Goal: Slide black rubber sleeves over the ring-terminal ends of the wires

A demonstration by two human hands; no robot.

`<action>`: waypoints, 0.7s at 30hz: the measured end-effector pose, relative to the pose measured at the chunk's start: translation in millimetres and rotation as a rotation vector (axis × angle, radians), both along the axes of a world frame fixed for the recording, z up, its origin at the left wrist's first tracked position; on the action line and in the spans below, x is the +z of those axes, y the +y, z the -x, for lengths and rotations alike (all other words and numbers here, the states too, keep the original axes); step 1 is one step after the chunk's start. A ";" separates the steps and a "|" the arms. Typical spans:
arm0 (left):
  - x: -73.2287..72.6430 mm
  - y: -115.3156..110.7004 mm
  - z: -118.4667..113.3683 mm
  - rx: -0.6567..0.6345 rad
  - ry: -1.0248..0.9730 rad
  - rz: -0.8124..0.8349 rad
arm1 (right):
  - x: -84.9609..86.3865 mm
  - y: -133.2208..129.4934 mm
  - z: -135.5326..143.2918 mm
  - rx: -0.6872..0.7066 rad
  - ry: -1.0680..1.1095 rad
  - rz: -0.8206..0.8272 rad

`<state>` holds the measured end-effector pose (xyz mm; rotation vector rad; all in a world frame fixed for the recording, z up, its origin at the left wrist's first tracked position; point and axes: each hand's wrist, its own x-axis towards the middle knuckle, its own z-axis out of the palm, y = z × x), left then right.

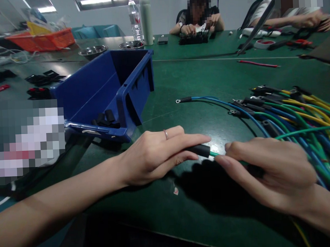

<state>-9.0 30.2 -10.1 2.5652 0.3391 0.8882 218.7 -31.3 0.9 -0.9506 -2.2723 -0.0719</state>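
My left hand point(166, 150) is closed around a short black sleeve point(201, 150), its open end sticking out past the fingertips. A green wire point(213, 154) runs from that sleeve toward my right hand point(268, 166), whose thumb and forefinger pinch it; the rest of its fingers are curled. Just left of the hands stands a blue bin point(98, 93) with several black sleeves point(107, 118) in its front. Beyond my hands lies a blue wire point(218, 99) tipped with a ring terminal point(177, 101).
A bundle of yellow, green and blue wires point(298, 110) spreads over the right side of the green table point(174, 79). Metal bowls point(93, 51), a water bottle point(134, 21) and an orange basket point(46, 39) stand farther back. Two people point(200, 20) work across the table.
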 end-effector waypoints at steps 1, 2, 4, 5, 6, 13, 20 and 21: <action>0.4 -0.6 -0.1 -0.013 0.014 -0.001 | -1.1 0.0 -0.1 0.002 -0.015 -0.006; 1.0 -1.2 -0.1 -0.025 0.024 0.001 | -2.0 0.0 -0.2 0.000 -0.032 -0.014; 2.2 -2.2 -0.2 -0.046 0.033 0.004 | -3.0 0.0 -0.3 -0.005 -0.068 -0.034; 2.7 -2.6 -0.3 -0.053 0.034 0.004 | -3.1 0.1 -0.3 -0.008 -0.088 -0.045; 3.2 -2.9 -0.5 -0.059 0.034 0.003 | -3.2 0.1 -0.1 -0.010 -0.111 -0.051; 3.7 -4.7 -2.1 -0.016 0.029 0.081 | -5.6 -0.3 1.1 -0.083 -0.198 -0.130; 8.8 -9.9 1.5 0.122 -0.138 0.330 | -2.7 1.4 -0.5 -0.176 -0.204 -0.207; 10.0 -10.7 2.0 0.127 -0.121 0.343 | -2.3 1.4 -0.8 -0.186 -0.204 -0.218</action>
